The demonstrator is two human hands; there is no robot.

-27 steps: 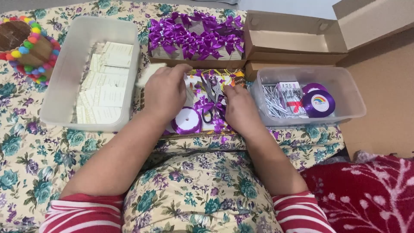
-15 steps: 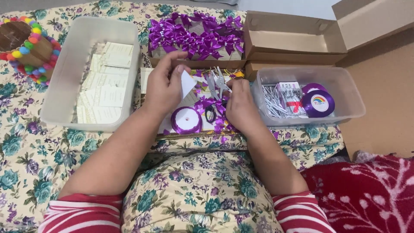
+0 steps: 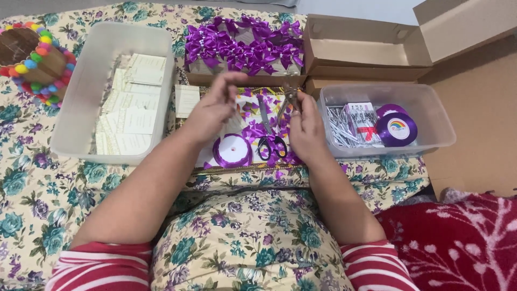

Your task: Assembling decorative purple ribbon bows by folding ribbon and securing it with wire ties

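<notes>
- Left hand (image 3: 212,110), fingers curled, pinches a small white card (image 3: 235,119) above the patterned tray's (image 3: 237,168) middle
- Right hand (image 3: 304,126) pinches a small metal tool (image 3: 291,96); joining judged underway, next needing alignment
- Black-handled scissors (image 3: 269,134) and purple ribbon spool (image 3: 232,151) lie near the tray's front edge

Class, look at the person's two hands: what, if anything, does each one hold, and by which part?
The right hand pinches a small metal tool at its lower end, though its kind is unclear. The left hand is raised with curled fingers; any hold cannot be told.

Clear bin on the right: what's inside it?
The clear bin holds two purple ribbon rolls, a loose heap of thin silvery strips and a small printed packet. Whatever lies beneath these is hidden.
</notes>
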